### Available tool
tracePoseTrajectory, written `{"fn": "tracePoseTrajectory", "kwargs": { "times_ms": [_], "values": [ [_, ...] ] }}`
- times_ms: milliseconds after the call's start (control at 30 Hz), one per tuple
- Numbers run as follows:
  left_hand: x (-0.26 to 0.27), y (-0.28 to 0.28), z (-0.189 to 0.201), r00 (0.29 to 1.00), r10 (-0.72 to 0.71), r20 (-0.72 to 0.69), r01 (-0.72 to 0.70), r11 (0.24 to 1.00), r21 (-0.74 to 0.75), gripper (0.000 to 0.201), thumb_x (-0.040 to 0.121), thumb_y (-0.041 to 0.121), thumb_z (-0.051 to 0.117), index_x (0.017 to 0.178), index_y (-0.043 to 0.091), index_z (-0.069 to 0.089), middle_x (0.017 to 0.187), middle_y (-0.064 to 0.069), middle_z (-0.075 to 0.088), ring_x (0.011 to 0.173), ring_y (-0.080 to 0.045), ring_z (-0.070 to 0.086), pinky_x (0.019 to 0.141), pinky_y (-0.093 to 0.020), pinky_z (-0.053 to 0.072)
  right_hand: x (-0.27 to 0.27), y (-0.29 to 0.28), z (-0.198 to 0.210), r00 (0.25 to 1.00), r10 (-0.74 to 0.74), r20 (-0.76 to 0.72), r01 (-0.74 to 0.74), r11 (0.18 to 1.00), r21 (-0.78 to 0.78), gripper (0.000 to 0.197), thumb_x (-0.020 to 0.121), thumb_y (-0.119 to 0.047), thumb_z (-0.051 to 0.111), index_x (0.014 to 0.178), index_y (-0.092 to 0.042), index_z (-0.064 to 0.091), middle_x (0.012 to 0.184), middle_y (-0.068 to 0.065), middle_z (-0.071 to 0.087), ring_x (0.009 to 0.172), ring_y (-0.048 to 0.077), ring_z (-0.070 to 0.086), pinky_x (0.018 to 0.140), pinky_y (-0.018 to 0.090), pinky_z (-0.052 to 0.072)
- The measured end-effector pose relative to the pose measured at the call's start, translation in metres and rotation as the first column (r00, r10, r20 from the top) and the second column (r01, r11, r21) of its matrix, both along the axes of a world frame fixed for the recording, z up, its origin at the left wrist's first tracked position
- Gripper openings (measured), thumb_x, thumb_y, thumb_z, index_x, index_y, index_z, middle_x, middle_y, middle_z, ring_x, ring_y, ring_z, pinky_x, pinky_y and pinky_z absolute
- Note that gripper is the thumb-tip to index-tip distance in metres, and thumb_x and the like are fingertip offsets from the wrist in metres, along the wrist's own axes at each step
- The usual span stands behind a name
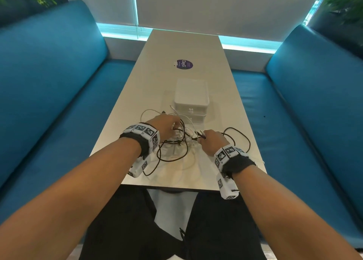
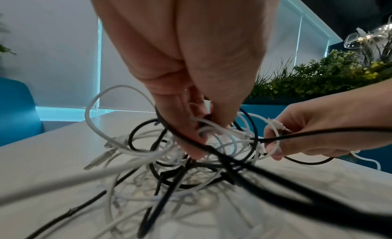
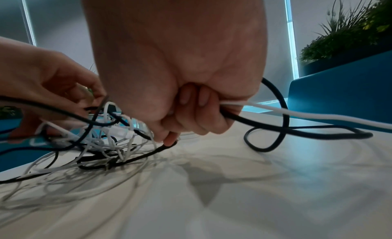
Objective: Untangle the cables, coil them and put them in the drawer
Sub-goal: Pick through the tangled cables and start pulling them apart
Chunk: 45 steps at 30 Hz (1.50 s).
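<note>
A tangle of black and white cables (image 1: 176,144) lies on the near end of the pale table (image 1: 196,49). My left hand (image 1: 174,125) reaches down into its top, and the fingertips (image 2: 197,147) pinch black and white strands of the cable tangle (image 2: 180,158). My right hand (image 1: 202,139) sits at the tangle's right side. Its fingers (image 3: 197,108) are curled round a black cable (image 3: 282,108) and a white cable (image 3: 318,117) that trail off to the right. A white drawer box (image 1: 190,95) stands just beyond the tangle, its front shut.
A purple round sticker (image 1: 183,64) lies further up the table. Blue benches (image 1: 59,102) (image 1: 314,112) flank both long sides. A black loop (image 1: 243,136) reaches toward the table's right edge. Plants (image 2: 328,74) stand behind the bench backs.
</note>
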<state>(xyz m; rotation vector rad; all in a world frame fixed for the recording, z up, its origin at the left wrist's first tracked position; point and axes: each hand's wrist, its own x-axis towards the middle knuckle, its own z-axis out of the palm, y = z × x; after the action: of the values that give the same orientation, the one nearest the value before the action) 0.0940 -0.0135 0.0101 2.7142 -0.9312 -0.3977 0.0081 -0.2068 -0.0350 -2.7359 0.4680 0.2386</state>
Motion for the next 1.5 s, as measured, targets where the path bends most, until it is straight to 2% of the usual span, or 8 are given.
{"fn": "tracePoseTrajectory", "kwargs": {
  "times_ms": [300, 433, 567, 767, 933, 1033, 1200, 1500],
  "values": [
    [-0.014, -0.008, -0.009, 0.969, -0.037, 0.245, -0.024, 0.969, 0.245, 0.083, 0.064, 0.042, 0.083, 0.127, 0.016, 0.037, 0.118, -0.009, 0.05, 0.104, -0.03, 0.057, 0.064, -0.036, 0.042, 0.002, 0.007, 0.001, 0.999, 0.024, 0.047, -0.022, 0.999, -0.042, 0.024, 0.098, -0.039, 0.049, 0.096, -0.017, 0.057, 0.098, 0.01, 0.066, 0.079, 0.027, 0.056, 0.068, 0.032, 0.045],
    [-0.012, -0.008, -0.01, 0.996, -0.014, 0.088, -0.003, 0.983, 0.184, 0.072, 0.074, 0.042, 0.074, 0.129, 0.013, 0.037, 0.116, -0.009, 0.054, 0.1, -0.03, 0.06, 0.073, -0.037, 0.05, 0.002, 0.003, -0.001, 0.999, 0.012, 0.033, -0.01, 0.998, -0.065, 0.026, 0.098, -0.039, 0.05, 0.102, -0.015, 0.06, 0.101, 0.01, 0.066, 0.082, 0.028, 0.058, 0.069, 0.034, 0.047],
    [-0.002, -0.007, 0.01, 1.0, -0.013, 0.014, 0.01, 0.989, 0.145, 0.018, 0.087, 0.022, 0.058, 0.101, 0.012, 0.061, 0.105, -0.008, 0.064, 0.089, -0.026, 0.059, 0.075, -0.034, 0.05, -0.002, -0.002, -0.006, 1.0, -0.011, -0.015, 0.009, 0.994, -0.104, 0.028, 0.098, -0.038, 0.049, 0.111, -0.016, 0.06, 0.11, 0.01, 0.064, 0.096, 0.03, 0.062, 0.072, 0.033, 0.044],
    [0.004, 0.003, 0.01, 0.938, -0.147, 0.314, 0.046, 0.95, 0.308, 0.02, 0.095, 0.006, 0.049, 0.112, 0.016, 0.051, 0.103, -0.01, 0.063, 0.088, -0.031, 0.06, 0.068, -0.037, 0.043, -0.002, -0.001, -0.004, 1.0, -0.009, -0.001, 0.009, 0.993, -0.12, 0.027, 0.099, -0.038, 0.048, 0.109, -0.016, 0.061, 0.109, 0.01, 0.064, 0.096, 0.03, 0.062, 0.072, 0.033, 0.045],
    [0.0, 0.008, -0.002, 0.959, -0.12, 0.259, 0.075, 0.981, 0.177, 0.029, 0.095, -0.001, 0.045, 0.12, 0.01, 0.038, 0.104, -0.012, 0.059, 0.088, -0.035, 0.06, 0.065, -0.038, 0.039, -0.002, -0.002, -0.002, 1.0, -0.017, 0.007, 0.018, 0.992, -0.128, 0.027, 0.099, -0.037, 0.047, 0.111, -0.016, 0.06, 0.111, 0.01, 0.063, 0.099, 0.03, 0.062, 0.072, 0.033, 0.043],
    [0.001, 0.008, -0.006, 0.962, -0.114, 0.248, 0.08, 0.986, 0.144, 0.013, 0.101, 0.007, 0.042, 0.113, 0.01, 0.04, 0.105, -0.013, 0.059, 0.077, -0.03, 0.052, 0.064, -0.038, 0.038, -0.003, -0.002, 0.0, 0.999, -0.032, 0.004, 0.032, 0.991, -0.13, 0.029, 0.1, -0.036, 0.045, 0.114, -0.016, 0.059, 0.112, 0.01, 0.062, 0.101, 0.031, 0.061, 0.076, 0.036, 0.046],
    [0.004, 0.006, -0.002, 0.914, -0.152, 0.377, 0.082, 0.978, 0.194, 0.022, 0.102, 0.032, 0.047, 0.112, 0.013, 0.055, 0.112, -0.005, 0.056, 0.112, -0.026, 0.049, 0.072, -0.037, 0.042, -0.004, -0.004, -0.001, 0.999, -0.029, -0.021, 0.026, 0.991, -0.132, 0.029, 0.099, -0.037, 0.047, 0.112, -0.016, 0.06, 0.111, 0.009, 0.063, 0.1, 0.029, 0.061, 0.076, 0.036, 0.047],
    [0.002, 0.005, 0.004, 0.989, 0.015, 0.146, -0.027, 0.997, 0.078, 0.028, 0.097, 0.034, 0.057, 0.081, 0.01, 0.052, 0.074, -0.004, 0.051, 0.069, -0.024, 0.052, 0.06, -0.032, 0.035, 0.0, 0.001, -0.001, 1.0, -0.006, 0.016, 0.007, 0.996, -0.093, 0.029, 0.1, -0.039, 0.043, 0.108, -0.015, 0.058, 0.108, 0.011, 0.062, 0.095, 0.031, 0.06, 0.076, 0.036, 0.048]
  ]
}}
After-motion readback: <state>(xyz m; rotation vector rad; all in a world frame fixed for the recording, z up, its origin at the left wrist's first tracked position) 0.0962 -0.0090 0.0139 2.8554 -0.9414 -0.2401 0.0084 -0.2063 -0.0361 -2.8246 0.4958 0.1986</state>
